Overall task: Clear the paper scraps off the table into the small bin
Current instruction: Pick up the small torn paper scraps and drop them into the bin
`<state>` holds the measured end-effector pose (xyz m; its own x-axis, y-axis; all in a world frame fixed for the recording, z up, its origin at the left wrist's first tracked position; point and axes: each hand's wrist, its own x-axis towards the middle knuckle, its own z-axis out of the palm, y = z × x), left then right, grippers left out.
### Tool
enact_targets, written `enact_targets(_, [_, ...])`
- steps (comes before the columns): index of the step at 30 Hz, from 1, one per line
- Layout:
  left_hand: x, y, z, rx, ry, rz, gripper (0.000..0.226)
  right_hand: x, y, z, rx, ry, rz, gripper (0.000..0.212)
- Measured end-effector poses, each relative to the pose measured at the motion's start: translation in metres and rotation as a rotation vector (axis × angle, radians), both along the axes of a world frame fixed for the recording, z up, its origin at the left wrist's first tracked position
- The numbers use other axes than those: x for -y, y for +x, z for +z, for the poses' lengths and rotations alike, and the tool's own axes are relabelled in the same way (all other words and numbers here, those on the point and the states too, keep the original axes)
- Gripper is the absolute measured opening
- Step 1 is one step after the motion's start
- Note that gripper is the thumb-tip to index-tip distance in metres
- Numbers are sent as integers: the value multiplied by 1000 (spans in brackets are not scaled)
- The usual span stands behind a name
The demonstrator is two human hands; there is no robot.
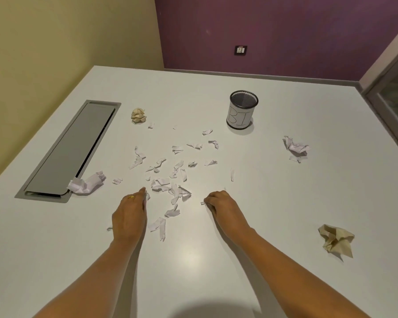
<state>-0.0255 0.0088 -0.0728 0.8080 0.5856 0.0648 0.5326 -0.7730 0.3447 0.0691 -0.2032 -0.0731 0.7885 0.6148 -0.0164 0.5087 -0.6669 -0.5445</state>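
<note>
Several small white paper scraps [170, 177] lie scattered across the middle of the white table [285, 203]. The small bin [242, 110], a mesh cup with a paper label, stands upright at the back right of the scraps. My left hand [130, 215] rests edge-down on the table at the left side of the scrap pile, fingers straight and together. My right hand [218, 204] sits on the right side with fingers curled, pinching a tiny white scrap [203, 203] at its fingertips. Crumpled white balls lie at the left [86, 183] and at the right [295, 146].
A beige crumpled ball [138, 115] lies at the back left, another beige wad [337, 239] at the near right. A grey recessed cable hatch [71, 148] runs along the table's left side. Walls stand behind the table's far edge.
</note>
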Motion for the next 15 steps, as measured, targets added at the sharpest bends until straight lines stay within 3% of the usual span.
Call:
enact_targets(3, [-4, 2, 3, -43, 87, -73, 11, -1, 3, 4, -78, 34, -59, 22])
enact_targets(8, [-4, 6, 7, -55, -6, -57, 22, -2, 10, 11, -193, 49, -177, 20])
enact_targets(12, [1, 10, 14, 104, -196, 94, 32, -1, 11, 16, -246, 37, -181, 20])
enact_targets(15, [3, 14, 20, 250, -311, 178, 13, 1, 13, 21, -241, 21, -145, 21])
